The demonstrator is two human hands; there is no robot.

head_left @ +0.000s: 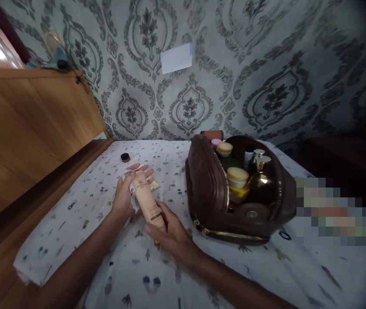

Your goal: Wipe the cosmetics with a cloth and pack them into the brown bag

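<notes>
A peach-coloured tube (147, 201) with small printing lies slantwise between my two hands. My right hand (173, 234) is closed round its lower end. At the upper end, my left hand (126, 191) has something white, perhaps a tissue or cloth, against the tube, with its fingers spread behind. A small cream-coloured item (154, 184) lies on the cloth just beyond that hand. To the right stands a brown zipped bag (207, 180), open at the top, holding several jars and bottles with cream, pink and metallic lids.
A patterned white cloth (105, 253) covers the surface. A small black cap (125, 157) lies at the back left. A wooden panel (31, 111) borders the left side, and patterned wallpaper rises behind. A blurred patch is at the right.
</notes>
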